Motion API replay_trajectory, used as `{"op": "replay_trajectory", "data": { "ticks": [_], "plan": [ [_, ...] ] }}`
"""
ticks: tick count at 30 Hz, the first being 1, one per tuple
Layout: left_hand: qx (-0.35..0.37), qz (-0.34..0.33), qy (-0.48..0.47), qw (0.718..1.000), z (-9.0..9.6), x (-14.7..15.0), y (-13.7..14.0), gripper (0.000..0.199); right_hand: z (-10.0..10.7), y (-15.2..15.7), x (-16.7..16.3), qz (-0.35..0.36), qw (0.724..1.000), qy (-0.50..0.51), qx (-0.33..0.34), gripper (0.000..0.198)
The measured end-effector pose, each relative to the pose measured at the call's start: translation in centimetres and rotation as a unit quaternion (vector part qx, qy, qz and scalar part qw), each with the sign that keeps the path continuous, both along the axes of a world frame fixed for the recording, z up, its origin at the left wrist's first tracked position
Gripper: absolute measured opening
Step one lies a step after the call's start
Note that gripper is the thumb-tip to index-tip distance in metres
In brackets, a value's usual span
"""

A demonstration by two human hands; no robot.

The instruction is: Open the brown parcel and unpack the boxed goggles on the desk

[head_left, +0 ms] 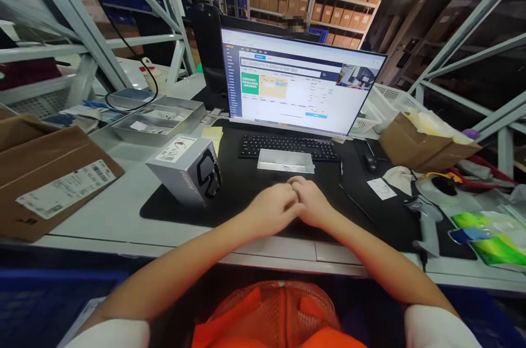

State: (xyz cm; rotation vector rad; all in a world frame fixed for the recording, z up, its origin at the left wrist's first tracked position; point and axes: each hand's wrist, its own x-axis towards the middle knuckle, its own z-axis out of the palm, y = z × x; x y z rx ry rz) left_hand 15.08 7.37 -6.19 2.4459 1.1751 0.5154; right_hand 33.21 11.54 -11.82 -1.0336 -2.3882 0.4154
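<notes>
My left hand [271,210] and my right hand [314,204] meet over the front of the black desk mat [238,186]. The fingers of both are curled and pressed together; whatever lies between them, if anything, is hidden. Just beyond them is a shallow white tray [285,161], in front of the black keyboard [287,146]. Left of my hands stands a grey box [184,172] with a black printed outline on its side and a white label on top. Behind the keyboard a lit monitor [296,90] shows a page with a small camera picture.
On the left are an opened brown carton [61,183] and grey metal trays [164,118]. To the right lie a mouse [370,163], a barcode scanner [427,224], a green plastic packet [491,238] and an open cardboard box [423,142]. Metal frame posts flank the desk.
</notes>
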Motion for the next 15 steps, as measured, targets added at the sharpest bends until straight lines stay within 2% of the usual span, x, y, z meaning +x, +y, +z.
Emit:
{"op": "replay_trajectory", "data": {
  "ticks": [2,3,4,7,9,12,15],
  "plan": [
    [0.045,0.101,0.042,0.993,-1.4,-2.4,-0.1,0.040,0.2,0.1,-0.6,-0.005,1.000,-0.027,0.007,0.027],
    [0.044,0.143,0.065,0.987,-2.0,-3.4,0.0,0.041,0.5,0.1,-1.0,-0.009,0.999,-0.036,0.002,0.031],
    [0.028,0.159,0.075,0.984,-2.5,-4.0,0.1,0.041,0.7,0.1,-1.4,-0.016,0.999,-0.036,-0.012,0.033],
    [-0.023,0.101,0.019,0.994,-3.7,-4.5,0.4,0.036,1.5,0.0,-2.2,-0.029,0.998,-0.012,-0.051,0.032],
    [-0.043,0.080,-0.034,0.995,-4.2,-4.5,0.3,0.031,1.9,-0.3,-1.5,-0.026,0.999,0.003,-0.025,0.032],
    [-0.071,0.083,-0.115,0.987,-4.5,-5.6,-0.6,0.035,1.8,-1.2,1.6,-0.017,0.999,0.035,0.031,0.036],
    [-0.087,0.109,-0.155,0.978,-4.4,-6.8,-1.9,0.040,1.2,-2.7,4.7,-0.075,0.989,0.126,-0.024,0.041]
  ]
}}
